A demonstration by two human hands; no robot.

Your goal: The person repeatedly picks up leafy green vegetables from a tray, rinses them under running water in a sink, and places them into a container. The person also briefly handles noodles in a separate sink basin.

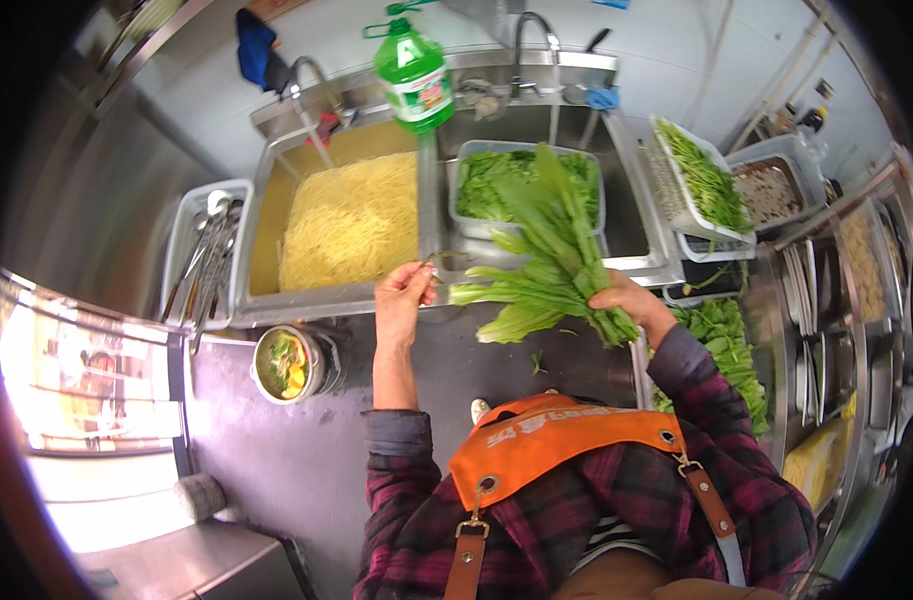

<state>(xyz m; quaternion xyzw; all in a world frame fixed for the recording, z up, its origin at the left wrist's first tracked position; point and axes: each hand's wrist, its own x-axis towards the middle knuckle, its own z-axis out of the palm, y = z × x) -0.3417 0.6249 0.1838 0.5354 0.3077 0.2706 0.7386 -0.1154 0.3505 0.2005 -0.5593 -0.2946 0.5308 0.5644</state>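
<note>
My right hand (640,300) grips a bunch of long-leaved greens (569,255) by one end, in front of the right sink basin. The leaves fan up and to the left, partly covering a plastic tub (453,180) of wet leafy greens (494,187) in that basin. Between thumb and fingers, my left hand (404,296) pinches a thin, limp green scrap (441,256) at the sink's front edge. Beside it, the left basin (265,255) holds pale yellow shreds (348,225) in water.
Water runs from both taps (550,45). A green detergent jug (415,79) stands behind the divider. Ladles fill a tub (173,262) at left; a scrap bucket (258,375) stands on the floor. Right are a basket (670,202) of green stems and more leafy greens (726,352).
</note>
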